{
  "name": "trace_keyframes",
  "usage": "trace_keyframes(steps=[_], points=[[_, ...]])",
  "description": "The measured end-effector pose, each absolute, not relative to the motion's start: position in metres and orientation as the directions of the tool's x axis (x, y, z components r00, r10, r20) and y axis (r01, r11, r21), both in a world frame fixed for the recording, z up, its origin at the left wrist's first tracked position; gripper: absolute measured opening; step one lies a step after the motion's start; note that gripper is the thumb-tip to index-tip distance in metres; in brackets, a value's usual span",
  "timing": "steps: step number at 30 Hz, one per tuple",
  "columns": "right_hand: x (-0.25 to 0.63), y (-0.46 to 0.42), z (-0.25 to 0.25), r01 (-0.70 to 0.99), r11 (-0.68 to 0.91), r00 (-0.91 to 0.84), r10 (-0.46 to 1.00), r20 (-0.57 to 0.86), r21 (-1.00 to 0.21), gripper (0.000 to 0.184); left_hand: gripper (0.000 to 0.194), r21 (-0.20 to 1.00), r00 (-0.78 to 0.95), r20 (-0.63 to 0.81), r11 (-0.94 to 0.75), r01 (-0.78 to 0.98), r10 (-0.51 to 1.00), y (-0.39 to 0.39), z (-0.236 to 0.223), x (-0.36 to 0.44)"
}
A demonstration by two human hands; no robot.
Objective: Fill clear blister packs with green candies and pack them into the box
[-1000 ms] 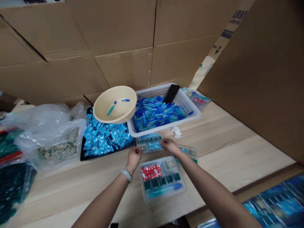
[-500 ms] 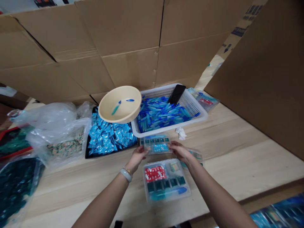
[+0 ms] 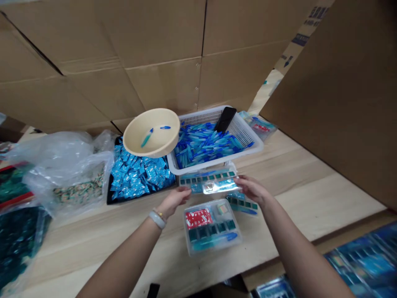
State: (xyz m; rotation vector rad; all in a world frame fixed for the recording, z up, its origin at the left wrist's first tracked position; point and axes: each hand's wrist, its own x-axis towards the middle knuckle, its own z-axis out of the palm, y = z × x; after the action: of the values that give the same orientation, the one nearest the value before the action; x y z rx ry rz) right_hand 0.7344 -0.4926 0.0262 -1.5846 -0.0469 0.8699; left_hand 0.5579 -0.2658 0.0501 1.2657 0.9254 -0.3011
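My right hand (image 3: 252, 189) grips the right end of a clear plastic case (image 3: 220, 185) with teal squares and a shiny front. Behind its left end is another similar case (image 3: 191, 180), partly covered. My left hand (image 3: 173, 201) is by that case's lower left corner, thumb and fingers slightly apart, with nothing visible between them. Nearer to me lies a larger filled case (image 3: 212, 227) with a red dotted packet, a row of dark teal squares and a teal pen with a blue cap. Beneath my right wrist rests one more case (image 3: 243, 205).
A white basket (image 3: 217, 159) of blue pens holds a black phone (image 3: 225, 119). A cream bowl (image 3: 151, 140) with two pen pieces sits partly over a black tray (image 3: 109, 194) of blue packets. Plastic bags (image 3: 58, 153) lie left. Cardboard walls (image 3: 167, 87) stand behind and right.
My right hand has moved the case rightward and tilted it, away from my left hand, which has let go. The view has shifted, showing more packed cases at lower right.
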Motion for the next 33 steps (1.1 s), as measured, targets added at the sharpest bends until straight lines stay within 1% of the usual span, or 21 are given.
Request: trace_keyframes(steps=[2,4,5,7,8,9,10,11,12,14,16,17,19,21,24,26,28,30,31,33], points=[[0.746,-0.525,0.036,-0.506,-0.191,0.708,0.464,-0.532,-0.841,0.017,0.036,0.765,0.689,-0.622,0.1,0.637,0.373,-0.261,0.07,0.555],[0.756,-0.558,0.053,-0.534,-0.115,0.736,0.423,-0.528,-0.837,0.014,0.034,0.853,0.797,-0.438,-0.089,0.515,0.416,-0.261,0.098,0.556],[0.759,-0.571,0.065,-0.532,-0.077,0.755,0.408,-0.513,-0.843,0.013,0.033,0.889,0.846,-0.338,-0.154,0.431,0.412,-0.264,0.115,0.56],[0.762,-0.584,0.093,-0.514,-0.041,0.775,0.405,-0.485,-0.857,0.017,0.035,0.944,0.925,-0.183,-0.204,0.26,0.334,-0.275,0.151,0.576],[0.762,-0.584,0.109,-0.506,-0.056,0.764,0.434,-0.477,-0.861,0.02,0.038,0.961,0.952,-0.124,-0.204,0.185,0.281,-0.282,0.168,0.588],[0.761,-0.579,0.126,-0.496,-0.086,0.738,0.482,-0.472,-0.864,0.024,0.04,0.978,0.972,-0.076,-0.173,0.116,0.225,-0.291,0.184,0.601],[0.758,-0.57,0.142,-0.489,-0.134,0.683,0.556,-0.474,-0.862,0.027,0.043,0.988,0.987,-0.061,-0.135,0.081,0.147,-0.3,0.196,0.614],[0.755,-0.559,0.156,-0.481,-0.179,0.603,0.643,-0.472,-0.858,0.031,0.045,0.99,0.995,-0.088,-0.107,0.092,0.044,-0.309,0.206,0.626],[0.751,-0.548,0.168,-0.47,-0.213,0.517,0.72,-0.463,-0.857,0.033,0.046,0.986,0.987,-0.145,-0.094,0.138,-0.074,-0.316,0.212,0.637],[0.744,-0.527,0.184,-0.455,-0.214,0.422,0.803,-0.421,-0.864,0.035,0.04,0.948,0.908,-0.317,-0.116,0.296,-0.276,-0.325,0.215,0.65],[0.74,-0.514,0.189,-0.453,-0.168,0.423,0.824,-0.377,-0.876,0.034,0.031,0.891,0.813,-0.448,-0.111,0.44,-0.371,-0.326,0.209,0.653],[0.74,-0.51,0.189,-0.453,-0.146,0.439,0.822,-0.362,-0.88,0.033,0.027,0.866,0.785,-0.482,-0.077,0.493,-0.39,-0.325,0.204,0.652],[0.742,-0.509,0.186,-0.448,-0.1,0.502,0.794,-0.342,-0.889,0.032,0.024,0.835,0.777,-0.496,0.034,0.549,-0.387,-0.32,0.196,0.649],[0.747,-0.515,0.183,-0.437,-0.003,0.628,0.716,-0.307,-0.9,0.031,0.022,0.822,0.811,-0.485,0.147,0.551,-0.328,-0.318,0.19,0.65],[0.753,-0.537,0.183,-0.416,0.151,0.773,0.578,-0.261,-0.896,0.026,0.016,0.825,0.887,-0.428,0.326,0.462,-0.173,-0.326,0.185,0.662],[0.75,-0.555,0.181,-0.401,0.217,0.812,0.534,-0.236,-0.89,0.029,0.013,0.813,0.91,-0.399,0.415,0.407,-0.11,-0.34,0.182,0.673],[0.743,-0.57,0.175,-0.372,0.281,0.853,0.479,-0.207,-0.884,0.032,0.011,0.796,0.911,-0.402,0.459,0.394,-0.085,-0.359,0.177,0.681],[0.736,-0.58,0.163,-0.355,0.317,0.891,0.399,-0.215,-0.88,0.029,0.01,0.784,0.906,-0.417,0.474,0.401,-0.077,-0.377,0.168,0.686],[0.733,-0.584,0.155,-0.353,0.321,0.904,0.359,-0.233,-0.879,0.027,0.01,0.779,0.902,-0.423,0.473,0.412,-0.09,-0.384,0.162,0.687],[0.731,-0.591,0.135,-0.365,0.315,0.914,0.298,-0.274,-0.876,0.022,0.009,0.759,0.867,-0.468,0.425,0.493,-0.17,-0.392,0.149,0.689]])
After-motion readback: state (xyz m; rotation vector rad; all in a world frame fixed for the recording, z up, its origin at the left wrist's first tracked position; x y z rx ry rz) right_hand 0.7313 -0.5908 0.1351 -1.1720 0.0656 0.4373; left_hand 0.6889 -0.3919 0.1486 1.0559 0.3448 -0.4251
